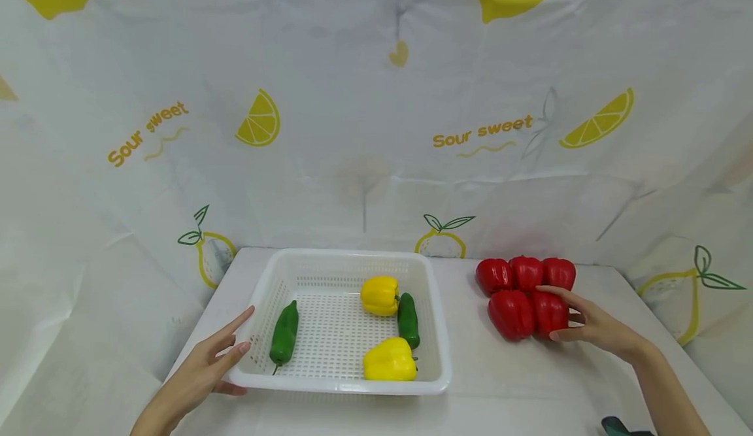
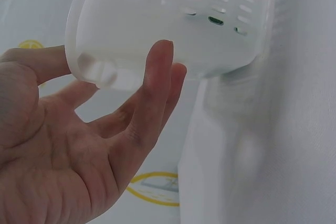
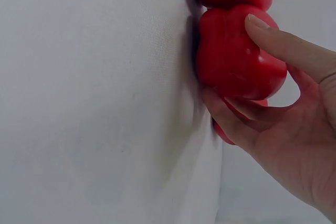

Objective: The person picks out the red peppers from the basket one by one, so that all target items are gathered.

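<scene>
A white perforated basket (image 1: 344, 255) stands mid-table with two green peppers (image 1: 285, 333) and two yellow peppers (image 1: 380, 295) in it. My left hand (image 1: 241, 335) rests with straight fingers against the basket's front left corner. In the left wrist view the left hand (image 2: 110, 72) lies open, fingertips touching the basket (image 2: 173, 19). To the right lies a cluster of several red peppers (image 1: 510, 314). My right hand (image 1: 555, 312) grips the front right red pepper (image 1: 544, 318), one finger over the top and the others round its near side. The right wrist view shows the hand (image 3: 233, 61) wrapped round that pepper (image 3: 226, 51).
White cloth printed with lemons (image 1: 259, 119) covers the table and rises as walls behind and on both sides. The table's left edge falls away beside the basket. A dark object (image 1: 618, 426) peeks in at the bottom right. Bare cloth lies between the basket and the red peppers.
</scene>
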Tool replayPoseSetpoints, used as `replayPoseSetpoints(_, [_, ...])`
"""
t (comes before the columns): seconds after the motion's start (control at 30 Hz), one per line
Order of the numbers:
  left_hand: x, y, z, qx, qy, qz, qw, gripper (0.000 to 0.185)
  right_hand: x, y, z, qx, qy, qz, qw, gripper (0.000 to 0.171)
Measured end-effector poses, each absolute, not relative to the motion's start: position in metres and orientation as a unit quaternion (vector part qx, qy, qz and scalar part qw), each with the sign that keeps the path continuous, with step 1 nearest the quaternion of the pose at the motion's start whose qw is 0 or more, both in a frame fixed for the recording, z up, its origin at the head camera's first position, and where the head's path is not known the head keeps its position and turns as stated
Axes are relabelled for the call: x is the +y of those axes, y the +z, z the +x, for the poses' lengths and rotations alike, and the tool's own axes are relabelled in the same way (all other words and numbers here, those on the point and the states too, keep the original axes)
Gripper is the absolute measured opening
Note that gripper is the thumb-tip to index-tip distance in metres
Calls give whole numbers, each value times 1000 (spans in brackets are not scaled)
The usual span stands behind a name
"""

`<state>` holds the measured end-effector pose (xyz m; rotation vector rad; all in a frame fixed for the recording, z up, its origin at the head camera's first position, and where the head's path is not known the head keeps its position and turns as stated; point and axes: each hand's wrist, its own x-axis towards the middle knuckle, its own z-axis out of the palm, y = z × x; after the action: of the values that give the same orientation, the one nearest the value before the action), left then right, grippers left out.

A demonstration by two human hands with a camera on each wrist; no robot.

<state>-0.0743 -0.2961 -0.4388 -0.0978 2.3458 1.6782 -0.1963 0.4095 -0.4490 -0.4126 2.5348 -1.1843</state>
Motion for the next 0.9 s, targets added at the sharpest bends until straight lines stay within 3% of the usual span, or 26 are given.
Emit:
replayPoseSetpoints(0.4, [-304, -441, -77, 828, 548, 23, 122, 69, 405, -431, -185, 902, -390, -137, 127, 87])
replayPoseSetpoints(0.7, [-317, -440, -80, 848, 510, 71, 126, 64, 409, -420, -179, 922, -350, -158, 49, 76])
replayPoseSetpoints(0.8, [-319, -436, -81, 864, 487, 81, 102, 58, 410, -415, -178, 922, -347, -166, 32, 77])
replayPoseSetpoints(0.9, [-320, -429, -84, 894, 435, 100, 43, 49, 408, -407, -178, 920, -347, -181, -1, 76])
